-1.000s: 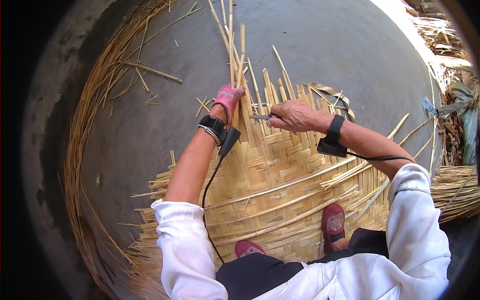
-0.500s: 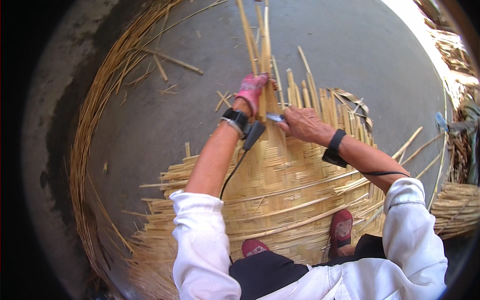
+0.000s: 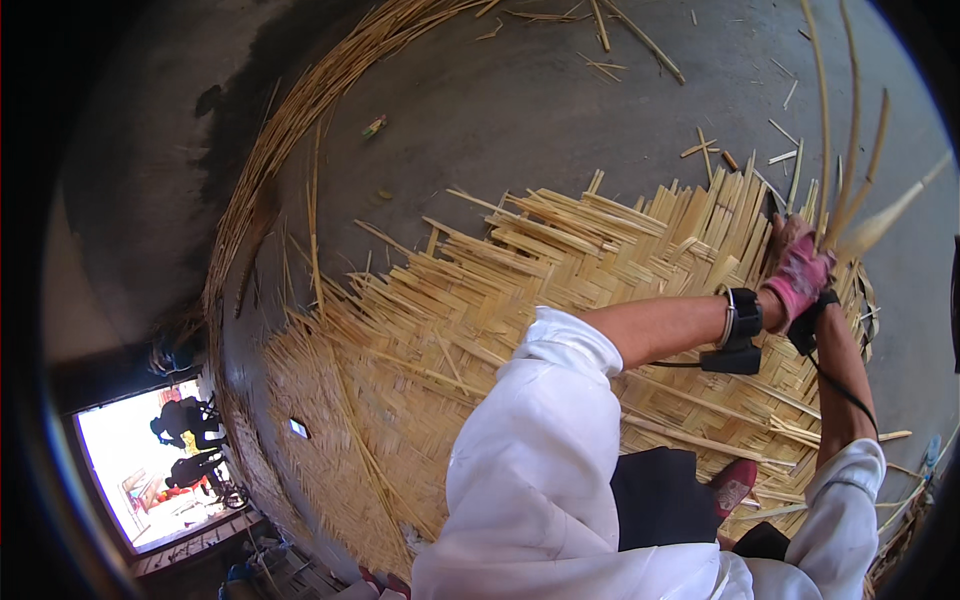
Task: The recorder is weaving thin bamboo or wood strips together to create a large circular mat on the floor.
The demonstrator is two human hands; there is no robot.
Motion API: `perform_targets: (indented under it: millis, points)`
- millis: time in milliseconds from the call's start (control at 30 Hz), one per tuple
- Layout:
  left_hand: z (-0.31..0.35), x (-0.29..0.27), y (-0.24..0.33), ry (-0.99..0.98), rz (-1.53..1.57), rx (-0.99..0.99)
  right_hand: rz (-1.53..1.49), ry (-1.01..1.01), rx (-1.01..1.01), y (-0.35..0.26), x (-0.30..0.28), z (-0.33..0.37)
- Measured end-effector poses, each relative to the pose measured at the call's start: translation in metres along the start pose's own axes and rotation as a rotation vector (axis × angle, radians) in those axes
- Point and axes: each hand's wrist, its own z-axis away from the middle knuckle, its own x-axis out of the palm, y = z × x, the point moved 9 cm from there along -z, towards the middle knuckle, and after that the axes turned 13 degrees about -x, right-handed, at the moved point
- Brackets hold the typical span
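My left hand [image 3: 801, 275], in a pink glove, is closed round several long split-bamboo strips [image 3: 858, 140] that stand up from the far right edge of a woven bamboo mat [image 3: 620, 290]. Loose strip ends stick out along the mat's far edge. My right forearm [image 3: 843, 385] reaches up to the same spot, a black band at its wrist. The right hand itself is mostly hidden behind the glove, so its fingers and whatever they hold cannot be made out. No knife shows now.
A long bundle of thin strips [image 3: 300, 120] curves along the left of the grey floor [image 3: 480, 110]. Offcuts [image 3: 600, 66] lie beyond the mat. A small lit device [image 3: 299, 428] rests at the mat's left. People [image 3: 190, 425] show in a bright doorway.
The view has swung left, bringing in the doorway and the mat's left part. Both hands now appear close together at the right. The knife seen earlier in my right hand is hidden.
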Motion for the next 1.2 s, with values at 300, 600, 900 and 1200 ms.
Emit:
perform_targets:
  millis: [300,600,900,1200]
  points:
    - [0.145,-0.122,0.083,0.175,-0.497,0.191,-0.989,0.158,-0.003,0.025,-0.026,0.03]
    - [0.359,-0.305,0.061,0.97,0.344,0.162,-0.997,0.037,-0.092,-0.069,-0.05,0.022]
    - [0.466,-0.361,-0.052,1.317,0.742,0.162,-0.901,-0.103,-0.373,-0.152,-0.088,0.035]
    - [0.503,-0.349,-0.061,0.835,-0.082,-0.783,-0.784,-0.187,-0.465,-0.167,-0.11,0.041]
